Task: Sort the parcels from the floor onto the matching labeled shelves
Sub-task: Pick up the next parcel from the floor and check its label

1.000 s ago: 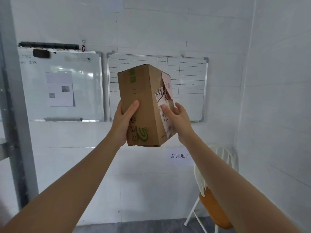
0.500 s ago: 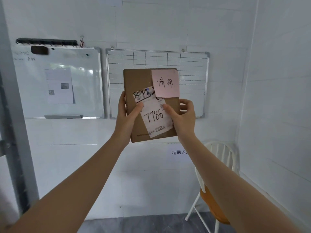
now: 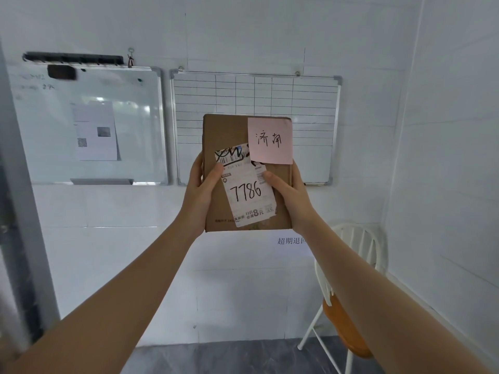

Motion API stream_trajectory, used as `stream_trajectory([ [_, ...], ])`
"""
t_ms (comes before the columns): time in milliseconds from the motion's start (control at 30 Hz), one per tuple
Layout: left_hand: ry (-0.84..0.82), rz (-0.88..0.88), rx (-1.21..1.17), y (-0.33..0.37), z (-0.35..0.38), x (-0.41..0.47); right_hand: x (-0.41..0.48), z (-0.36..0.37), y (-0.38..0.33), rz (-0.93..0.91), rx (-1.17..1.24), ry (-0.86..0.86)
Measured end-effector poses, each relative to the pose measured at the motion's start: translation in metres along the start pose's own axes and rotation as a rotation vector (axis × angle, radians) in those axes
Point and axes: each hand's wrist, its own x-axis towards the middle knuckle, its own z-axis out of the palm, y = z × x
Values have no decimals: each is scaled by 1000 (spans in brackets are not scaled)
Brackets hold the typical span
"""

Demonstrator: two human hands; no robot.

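Observation:
I hold a brown cardboard parcel point(image 3: 224, 136) up in front of me at arm's length, its labelled face toward the camera. A pink note point(image 3: 270, 140) with handwritten characters is stuck at its top right. Below it a torn white shipping label point(image 3: 247, 190) reads 7786. My left hand point(image 3: 201, 190) grips the parcel's left edge, thumb on the label. My right hand point(image 3: 293, 195) grips the right edge, thumb on the front. No shelf labels show in this view.
Two whiteboards hang on the white tiled wall: a plain whiteboard point(image 3: 89, 125) at left and a gridded whiteboard point(image 3: 310, 103) behind the parcel. A white chair with an orange seat point(image 3: 348, 314) stands at lower right. A grey metal post point(image 3: 19, 211) runs along the left edge.
The parcel was turned from its corner-on side view to show the labelled face flat toward me, then brought slightly nearer. Both hands kept their grip throughout.

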Motion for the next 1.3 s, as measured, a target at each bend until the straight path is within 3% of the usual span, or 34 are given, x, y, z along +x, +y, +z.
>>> stream_trajectory([
  [400,54,-4,40,2,-28,14,24,24,16,-36,-37,5],
  [833,114,35,123,8,-55,10,29,48,42,-37,85,-86],
  [1100,296,103,161,14,-48,-25,33,51,41,-17,110,-291],
  [1300,554,183,251,42,-55,-79,15,86,34,6,191,-520],
])
